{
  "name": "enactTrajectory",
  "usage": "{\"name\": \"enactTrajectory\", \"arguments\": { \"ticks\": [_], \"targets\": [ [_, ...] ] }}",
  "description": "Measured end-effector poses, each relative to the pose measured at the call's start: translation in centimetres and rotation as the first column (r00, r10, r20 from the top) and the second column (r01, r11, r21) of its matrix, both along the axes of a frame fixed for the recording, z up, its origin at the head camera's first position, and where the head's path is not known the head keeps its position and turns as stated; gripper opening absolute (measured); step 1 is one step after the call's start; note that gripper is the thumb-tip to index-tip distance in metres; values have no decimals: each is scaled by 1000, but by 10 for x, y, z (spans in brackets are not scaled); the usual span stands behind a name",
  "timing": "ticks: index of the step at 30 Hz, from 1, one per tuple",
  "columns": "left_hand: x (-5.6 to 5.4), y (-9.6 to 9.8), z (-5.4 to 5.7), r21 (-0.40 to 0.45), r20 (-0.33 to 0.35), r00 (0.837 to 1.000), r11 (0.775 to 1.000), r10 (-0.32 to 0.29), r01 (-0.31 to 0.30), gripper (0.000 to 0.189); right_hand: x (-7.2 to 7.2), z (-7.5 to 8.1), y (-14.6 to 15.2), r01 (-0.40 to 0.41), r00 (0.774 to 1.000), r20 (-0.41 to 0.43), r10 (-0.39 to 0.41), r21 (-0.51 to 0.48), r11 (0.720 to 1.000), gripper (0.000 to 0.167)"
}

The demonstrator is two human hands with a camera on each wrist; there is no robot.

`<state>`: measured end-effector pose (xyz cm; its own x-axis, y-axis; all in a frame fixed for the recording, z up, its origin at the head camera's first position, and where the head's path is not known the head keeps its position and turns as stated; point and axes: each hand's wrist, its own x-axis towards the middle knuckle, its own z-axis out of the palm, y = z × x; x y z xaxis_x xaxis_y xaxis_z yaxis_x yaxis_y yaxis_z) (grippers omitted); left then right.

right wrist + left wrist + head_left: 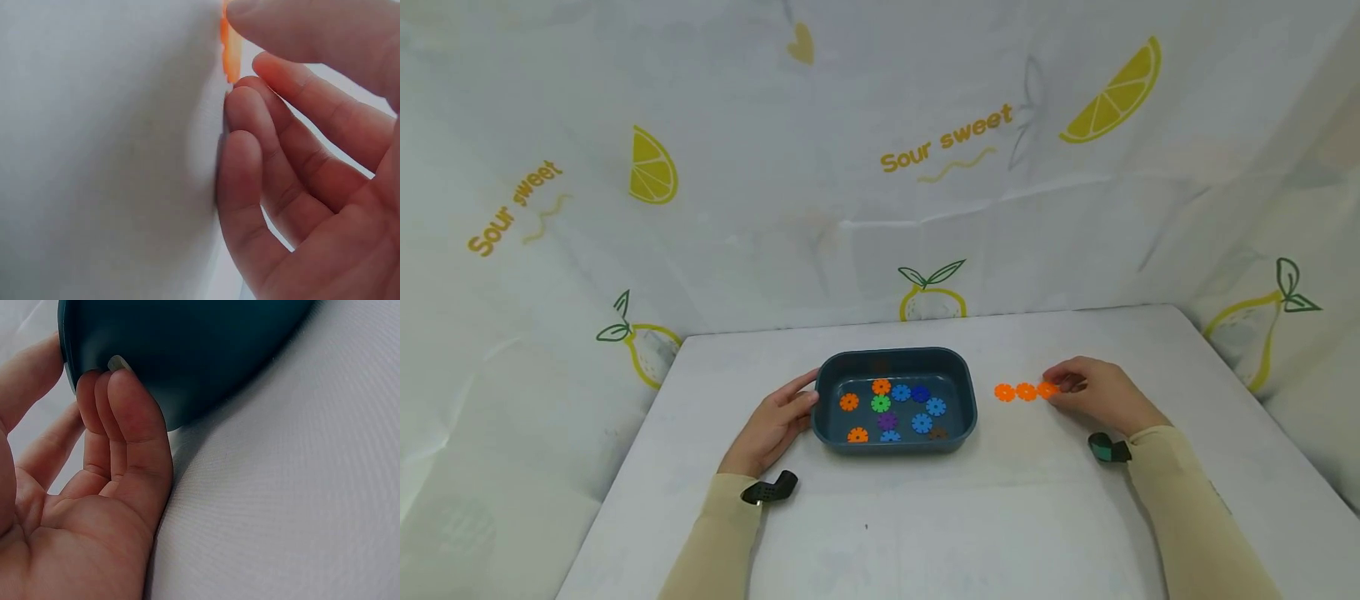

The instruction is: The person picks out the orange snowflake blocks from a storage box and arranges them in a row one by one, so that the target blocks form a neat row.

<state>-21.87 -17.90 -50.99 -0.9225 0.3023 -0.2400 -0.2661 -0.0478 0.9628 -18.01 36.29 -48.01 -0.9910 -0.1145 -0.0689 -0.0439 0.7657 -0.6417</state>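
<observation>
"Head view: what does the right hand [1101, 393] have?"

"Its thumb and forefinger pinch an orange disc [1046, 389], the rightmost of three in a row on the white table [880, 533]. The middle disc [1026, 391] and the left disc [1004, 392] lead from it toward the tray [895, 448]. They look edge to edge; whether they are joined, one cannot tell."

"And from the right wrist?"

"That view shows the thumb against orange seen edge-on, close to the tabletop, with the remaining fingers bent nearby."

"How about the left hand [772, 429]?"

"It grasps the tray's left end. The left wrist view has curled fingertips against the outside of the dark blue-green wall."

"Where is the tray, and what lies inside?"

"It sits on the table between the hands, left of the row. Inside are notched discs: three orange ones [848, 402], a green one [880, 403], a purple one [887, 422], several blue ones [922, 423] and a brownish one [937, 433] in the near right corner."

"Anything around them?"

"Beige sleeves [1180, 492], a dark device [770, 488] at each wrist, and a white cloth [760, 250] printed with lemons behind the table."
</observation>
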Motion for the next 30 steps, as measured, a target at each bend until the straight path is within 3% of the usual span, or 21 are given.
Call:
{"name": "enactTrajectory", "arguments": {
  "ticks": [4, 8, 15, 19, 23, 30],
  "targets": [
    [1, 0, 0, 3, -15, 1000, 1000, 2, -2, 59, -1, 8, -1, -12, 1000, -18, 12, -3, 1000, 38],
    [2, 2, -2, -10, -23, 999, 999, -32, 32, 61, -3, 16, -4, -51, 998, -23, 51, -19, 999, 41],
    [0, 1, -1, -22, -47, 999, 999, -28, 27, 59, -33, 56, -39, -219, 976, -29, 218, -92, 971, 39],
    [-1, -2, -2, -24, -52, 998, 999, -33, 32, 60, -52, 79, -73, -318, 947, -12, 320, -148, 936, 38],
    [-1, -4, -1, -29, -60, 998, 999, -37, 35, 61, -68, 92, -114, -397, 916, -2, 402, -153, 905, 40],
    [-3, -3, -1, -12, -66, 997, 999, -47, 46, 58, -82, 92, -185, -529, 836, 73, 544, -157, 834, 40]
  ]
}}
